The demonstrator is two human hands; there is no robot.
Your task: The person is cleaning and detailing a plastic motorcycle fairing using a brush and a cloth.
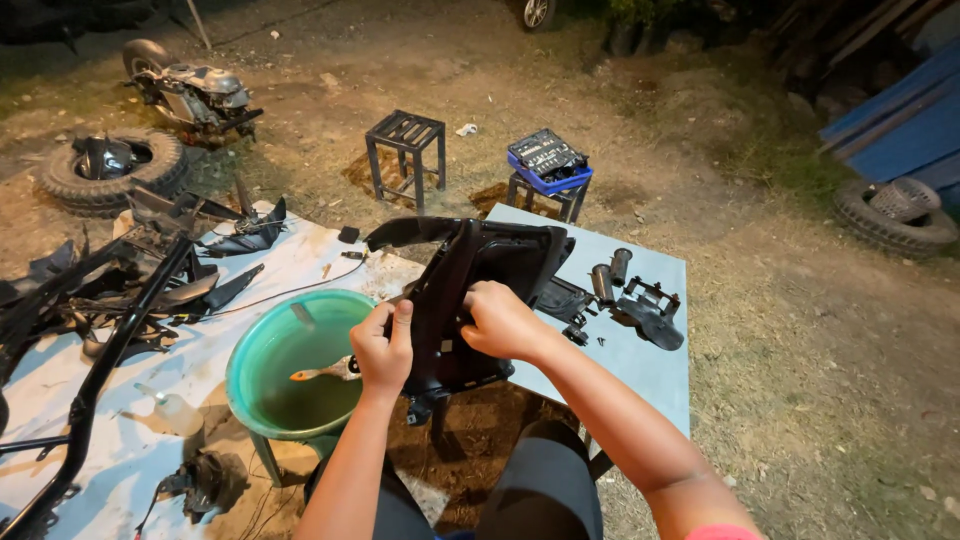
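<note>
Both hands are gripping a black plastic motorcycle body panel (470, 290), which is standing upright above the person's knees, just right of a green basin (262, 395). The left hand (383, 345) is closing around the panel's left edge, thumb up. The right hand (503, 320) is clasping its upper middle, fingers curled over. A brush (322, 372) is lying inside the basin. Small black parts (640, 300) are sitting on a pale sheet (650, 370) to the right. A blue tool case (548, 160) is resting on a stool behind
</note>
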